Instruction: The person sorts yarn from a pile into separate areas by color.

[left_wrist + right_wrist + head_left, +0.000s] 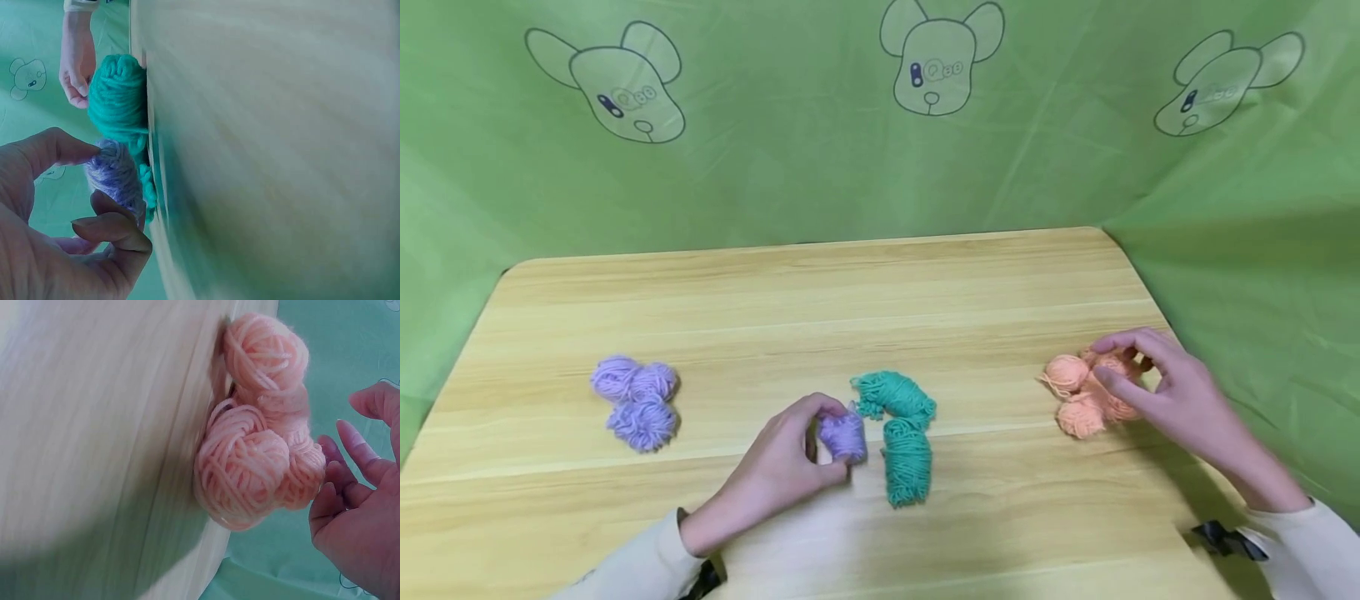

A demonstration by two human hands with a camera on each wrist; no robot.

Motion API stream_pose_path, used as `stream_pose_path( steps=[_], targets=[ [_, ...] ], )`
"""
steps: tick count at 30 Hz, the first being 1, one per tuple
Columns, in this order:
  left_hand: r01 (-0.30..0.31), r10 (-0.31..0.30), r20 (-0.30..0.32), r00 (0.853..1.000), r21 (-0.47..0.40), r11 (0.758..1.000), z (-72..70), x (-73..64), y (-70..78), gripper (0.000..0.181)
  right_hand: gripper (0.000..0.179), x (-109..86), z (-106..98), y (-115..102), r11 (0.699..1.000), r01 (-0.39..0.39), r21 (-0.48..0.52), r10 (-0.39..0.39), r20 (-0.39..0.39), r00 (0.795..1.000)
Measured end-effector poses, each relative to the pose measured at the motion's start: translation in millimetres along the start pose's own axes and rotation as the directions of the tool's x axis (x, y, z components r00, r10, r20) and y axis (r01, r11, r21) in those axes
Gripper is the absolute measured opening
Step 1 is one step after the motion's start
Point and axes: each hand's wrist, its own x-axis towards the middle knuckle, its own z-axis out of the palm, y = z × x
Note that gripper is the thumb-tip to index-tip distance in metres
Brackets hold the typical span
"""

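Observation:
My left hand (784, 457) pinches a small purple yarn ball (842, 435) between thumb and fingers, near the middle of the table. Just right of it lie two green yarn skeins, one slanted (895, 396) and one standing lengthwise (907, 462). In the left wrist view the purple yarn ball (114, 178) is beside a green skein (117, 97). My right hand (1180, 398) hovers at a cluster of several peach yarn balls (1081, 415), its thumb and fingers spread apart. The right wrist view shows the fingers beside the peach balls (244, 472), holding nothing.
A group of three purple yarn balls (642, 422) lies on the left side of the wooden table (760, 317). Green cloth (790, 167) with printed animal heads hangs behind the table and along its sides.

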Motion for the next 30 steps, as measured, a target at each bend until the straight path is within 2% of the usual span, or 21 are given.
stream_pose_path(
  steps=[3, 8, 14, 22, 30],
  targets=[
    [-0.003, 0.003, 0.007, 1.0, -0.018, 1.0, -2.7, -0.4, -1.0, 0.057, 0.033, 0.1, 0.7, -1.5, 0.999, -0.016, 0.029, 0.016, 0.001, 1.0],
    [-0.006, 0.007, 0.011, 1.0, -0.055, 0.998, -6.2, -1.5, -2.8, 0.057, 0.033, 1.2, 2.8, -4.9, 0.998, 0.009, 0.069, -0.008, -0.005, 1.0],
    [-0.002, 0.0, -0.025, 1.0, -0.081, 0.997, -11.2, -3.5, -3.9, 0.058, 0.036, 4.1, 5.3, -10.3, 0.996, 0.04, 0.085, -0.039, -0.019, 0.999],
    [0.044, -0.051, -0.071, 0.996, -0.1, 0.994, -16.3, -6.3, -6.3, 0.056, 0.034, 2.6, 9.9, -19.2, 0.995, 0.011, 0.097, -0.012, 0.001, 1.0],
    [0.036, -0.047, -0.113, 0.992, -0.097, 0.995, -27.1, -7.9, -11.0, 0.053, 0.034, 3.9, 22.5, -34.8, 0.983, 0.087, 0.162, -0.092, 0.027, 0.995]
  ],
)
